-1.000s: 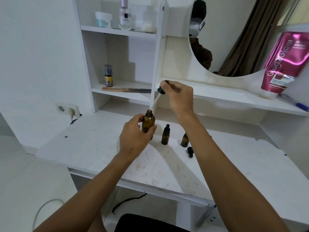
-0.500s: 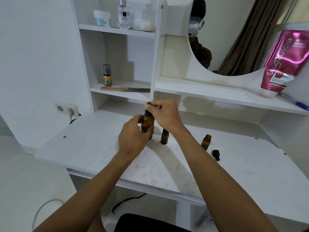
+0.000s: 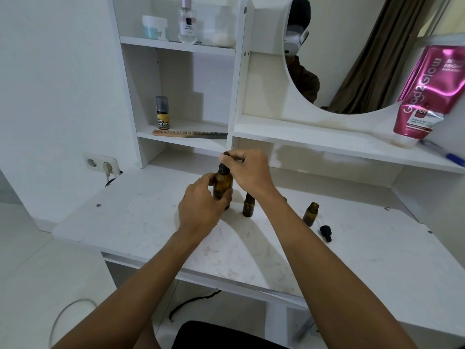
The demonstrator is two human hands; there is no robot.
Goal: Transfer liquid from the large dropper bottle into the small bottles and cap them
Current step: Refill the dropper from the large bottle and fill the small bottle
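One large dropper bottle (image 3: 222, 188) stands on the worktop (image 3: 141, 222), your left hand (image 3: 201, 206) curled round its amber body and your right hand (image 3: 249, 172) pinching its black dropper cap (image 3: 224, 168), now seated on the neck where a second ago the dropper was lifted, pipette tip at the mouth.

The large dropper bottle (image 3: 222, 187) is showing amber brown under a black cap (image 3: 223, 169); the tabletop (image 3: 141, 212) is looking scuffed white, and the tube (image 3: 427, 94) is gleaming magenta.

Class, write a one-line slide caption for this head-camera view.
The left hand grips the large dropper bottle while the right hand pinches its dropper cap; an uncapped small bottle stands nearby.
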